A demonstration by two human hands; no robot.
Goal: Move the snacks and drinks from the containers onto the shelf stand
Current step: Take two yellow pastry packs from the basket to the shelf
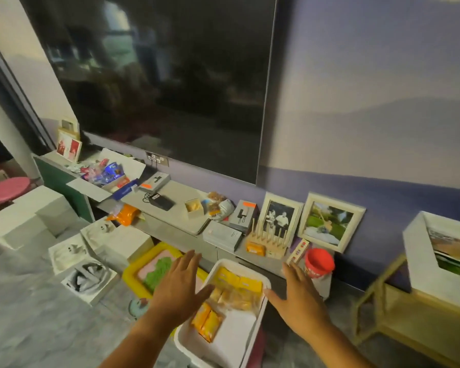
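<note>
A white tub (252,329) stands low in front of me with several yellow and orange snack packets (235,284) inside. My left hand (179,285) hovers flat over the tub's left rim, fingers spread, holding nothing. My right hand (296,293) is spread open over the tub's right rim, also empty. Behind the tub runs a long grey shelf (175,224) under a big dark screen. On the shelf lie an orange packet (255,248), a red-lidded jar (319,262), bagged snacks (215,204) and a white box of blue and pink packets (106,172).
Two framed photos (329,221) and a wooden peg rack (267,239) crowd the shelf's right end. White boxes (112,240) and a yellow-rimmed tray (154,269) sit on the floor at left. At right a wooden stand (398,322) carries a white box (441,251).
</note>
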